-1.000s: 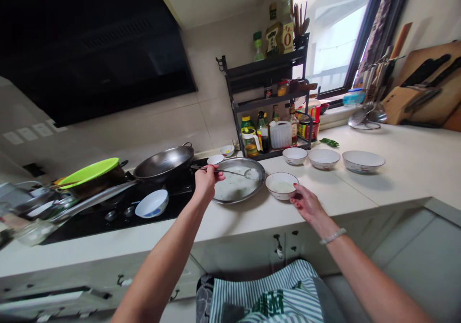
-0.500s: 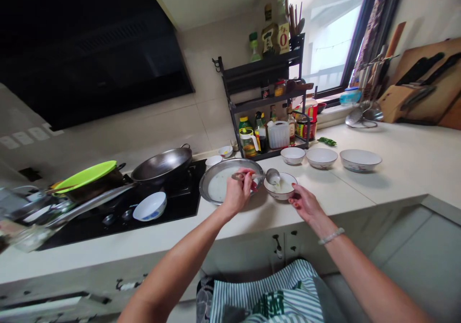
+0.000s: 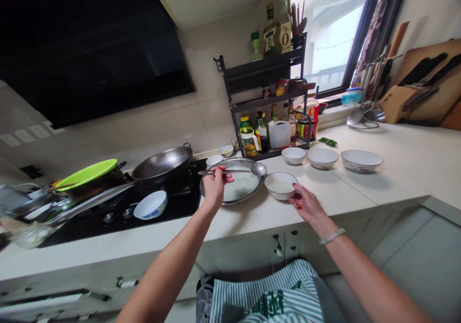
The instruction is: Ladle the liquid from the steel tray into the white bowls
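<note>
My left hand (image 3: pixel 216 185) is closed round the handle of a metal ladle (image 3: pixel 258 169). The ladle lies level above a wide metal basin (image 3: pixel 248 199), its bowl over the basin's right rim. Whitish liquid (image 3: pixel 243 185) fills the basin. Just right of it, a white bowl with a dark rim (image 3: pixel 281 197) stands on the counter with pale liquid inside. My right hand (image 3: pixel 306 202) grips this bowl's right edge between thumb and fingers.
Several white bowls (image 3: pixel 323 159) stand in a row behind on the counter (image 3: pixel 399 184). A black rack (image 3: pixel 266 103) holds bottles and jars. To the left, a wok (image 3: pixel 162 165), a patterned bowl (image 3: pixel 150 206) and a green basin (image 3: pixel 88 173) sit at the black stove.
My left hand has drawn the ladle left, from over the white bowl back above the metal basin. My right hand stays at the bowl's edge.
</note>
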The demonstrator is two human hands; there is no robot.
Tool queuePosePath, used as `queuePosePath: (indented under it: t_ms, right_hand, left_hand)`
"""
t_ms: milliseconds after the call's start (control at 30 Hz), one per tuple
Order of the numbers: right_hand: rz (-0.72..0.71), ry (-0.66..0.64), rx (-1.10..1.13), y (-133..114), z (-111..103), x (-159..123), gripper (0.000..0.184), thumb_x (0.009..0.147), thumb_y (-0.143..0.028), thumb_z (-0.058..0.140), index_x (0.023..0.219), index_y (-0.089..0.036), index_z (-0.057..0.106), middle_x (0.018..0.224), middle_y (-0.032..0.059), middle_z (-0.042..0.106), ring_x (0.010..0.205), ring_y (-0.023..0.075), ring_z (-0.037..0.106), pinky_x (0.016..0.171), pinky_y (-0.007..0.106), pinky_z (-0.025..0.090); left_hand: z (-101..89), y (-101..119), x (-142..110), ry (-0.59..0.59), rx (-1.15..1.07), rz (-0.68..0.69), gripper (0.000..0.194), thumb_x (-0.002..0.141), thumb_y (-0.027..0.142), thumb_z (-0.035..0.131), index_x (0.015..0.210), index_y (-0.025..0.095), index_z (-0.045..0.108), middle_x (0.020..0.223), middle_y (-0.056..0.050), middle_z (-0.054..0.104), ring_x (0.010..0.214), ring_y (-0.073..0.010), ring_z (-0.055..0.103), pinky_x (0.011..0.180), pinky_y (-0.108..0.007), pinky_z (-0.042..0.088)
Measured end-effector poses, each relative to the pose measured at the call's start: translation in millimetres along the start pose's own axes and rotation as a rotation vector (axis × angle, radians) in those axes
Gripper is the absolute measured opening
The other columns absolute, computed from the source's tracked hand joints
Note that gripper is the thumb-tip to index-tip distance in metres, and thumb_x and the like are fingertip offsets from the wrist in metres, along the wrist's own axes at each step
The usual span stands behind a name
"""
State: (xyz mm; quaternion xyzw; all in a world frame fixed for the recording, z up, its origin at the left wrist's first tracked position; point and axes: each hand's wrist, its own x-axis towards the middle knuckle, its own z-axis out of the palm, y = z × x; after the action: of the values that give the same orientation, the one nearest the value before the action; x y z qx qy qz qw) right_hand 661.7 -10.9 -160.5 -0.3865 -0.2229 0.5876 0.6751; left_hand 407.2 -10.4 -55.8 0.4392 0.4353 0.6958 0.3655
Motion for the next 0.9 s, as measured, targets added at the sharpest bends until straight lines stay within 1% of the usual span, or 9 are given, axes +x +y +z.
queuePosePath:
  t_ms: [33, 133, 233, 333, 467, 633, 700, 767, 900]
  right_hand:
    - [0.001, -0.001, -0.005, 0.1, -0.1, 0.1, 0.029, 0.055, -0.028, 0.079, 0.073, -0.016, 0.060, 0.059, 0.0005, 0.056, 0.045, 0.0071, 0.046, 0.030, 0.015, 0.027]
    - [-0.005, -0.005, -0.015, 0.5, -0.4, 0.7, 0.027, 0.056, -0.029, 0.078, 0.073, -0.017, 0.060, 0.058, -0.0001, 0.055, 0.046, 0.0076, 0.046, 0.029, 0.015, 0.028]
    - [-0.002, -0.004, -0.014, 0.8, -0.4, 1.1, 0.027, 0.056, -0.028, 0.079, 0.072, -0.017, 0.060, 0.057, -0.0002, 0.056, 0.045, 0.0074, 0.045, 0.029, 0.014, 0.027]
    - [0.003, -0.005, -0.013, 0.3, 0.1, 0.8, 0.028, 0.055, -0.028, 0.079, 0.072, -0.017, 0.060, 0.057, 0.0000, 0.056, 0.044, 0.0070, 0.045, 0.029, 0.014, 0.027]
    - [0.006, 0.000, -0.018, -1.1, 0.9, -0.4, 0.029, 0.054, -0.027, 0.080, 0.072, -0.017, 0.060, 0.057, 0.0003, 0.056, 0.045, 0.0071, 0.046, 0.029, 0.014, 0.028]
    - [0.016, -0.001, -0.032, -1.6, 0.5, -0.7, 0.028, 0.056, -0.029, 0.079, 0.073, -0.018, 0.059, 0.058, 0.0002, 0.056, 0.043, 0.0068, 0.045, 0.028, 0.014, 0.025]
    - [0.021, 0.002, -0.035, -1.5, 0.3, -0.6, 0.028, 0.056, -0.029, 0.079, 0.073, -0.017, 0.059, 0.057, 0.0007, 0.056, 0.043, 0.0070, 0.045, 0.028, 0.014, 0.024]
    - [0.021, 0.004, -0.032, -1.3, 0.2, -0.3, 0.028, 0.057, -0.028, 0.079, 0.074, -0.017, 0.059, 0.057, 0.0011, 0.056, 0.043, 0.0069, 0.045, 0.028, 0.014, 0.024]
    - [0.009, -0.009, -0.013, -0.3, 0.2, 0.5, 0.026, 0.057, -0.027, 0.079, 0.072, -0.017, 0.060, 0.058, 0.0007, 0.056, 0.044, 0.0066, 0.045, 0.029, 0.013, 0.026]
  left_hand:
    - [-8.3, 0.8, 5.0, 0.034, -0.005, -0.017, 0.017, 0.084, 0.027, 0.053, 0.082, 0.011, 0.059, 0.063, -0.002, 0.060, 0.053, -0.0120, 0.062, 0.056, -0.026, 0.055]
    - [-36.0, 2.2, 13.2, 0.067, 0.057, 0.026, 0.021, 0.082, 0.030, 0.056, 0.082, 0.010, 0.060, 0.065, -0.002, 0.061, 0.053, -0.0123, 0.062, 0.056, -0.027, 0.056]
    - [-60.4, 2.1, 12.8, 0.022, 0.166, 0.088, 0.024, 0.081, 0.034, 0.057, 0.082, 0.010, 0.061, 0.061, -0.002, 0.061, 0.053, -0.0147, 0.064, 0.053, -0.027, 0.055]
    - [-75.1, 2.1, 7.4, -0.016, 0.305, 0.114, 0.021, 0.081, 0.032, 0.058, 0.082, 0.012, 0.062, 0.058, -0.002, 0.062, 0.048, -0.0153, 0.063, 0.047, -0.024, 0.053]
    - [-80.3, 2.2, 0.2, -0.012, 0.400, 0.108, 0.013, 0.081, 0.023, 0.058, 0.079, 0.012, 0.065, 0.055, -0.002, 0.062, 0.043, -0.0136, 0.061, 0.045, -0.021, 0.050]
    - [-79.1, -4.6, 2.8, -0.007, 0.321, 0.038, 0.015, 0.081, 0.026, 0.058, 0.080, 0.012, 0.063, 0.053, -0.001, 0.061, 0.044, -0.0151, 0.062, 0.044, -0.023, 0.051]
    - [-78.9, -7.0, 7.2, 0.031, 0.268, 0.015, 0.015, 0.080, 0.026, 0.056, 0.079, 0.012, 0.061, 0.053, -0.001, 0.061, 0.046, -0.0157, 0.063, 0.045, -0.025, 0.052]
    - [-79.1, -7.4, 11.9, 0.100, 0.226, -0.021, 0.014, 0.079, 0.023, 0.054, 0.076, 0.011, 0.060, 0.052, -0.001, 0.059, 0.046, -0.0154, 0.063, 0.046, -0.025, 0.053]
    - [-80.4, -3.8, 19.2, 0.215, 0.186, -0.062, 0.014, 0.078, 0.018, 0.050, 0.071, 0.011, 0.059, 0.052, -0.002, 0.059, 0.044, -0.0136, 0.061, 0.046, -0.024, 0.053]
